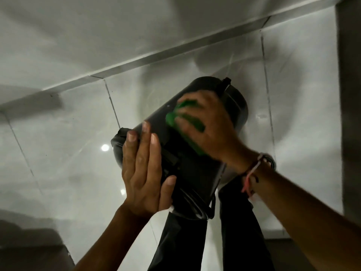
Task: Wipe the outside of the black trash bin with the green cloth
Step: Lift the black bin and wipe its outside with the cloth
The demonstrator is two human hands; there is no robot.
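The black trash bin [187, 173] is tilted, held above the floor in the middle of the head view, its base pointing up and to the right. My left hand [142, 171] grips the bin's lid end at the lower left, fingers spread over the black bag liner. My right hand [209, 126] presses the green cloth [172, 118] flat against the bin's side, near its base. Most of the cloth is hidden under my fingers and palm.
Glossy white floor tiles [78, 124] lie below, meeting a white wall [97, 36] along a grey skirting line. A dark door frame [349, 94] runs down the right edge. My legs in dark trousers [195, 241] are under the bin. A grey step [29, 251] sits at the lower left.
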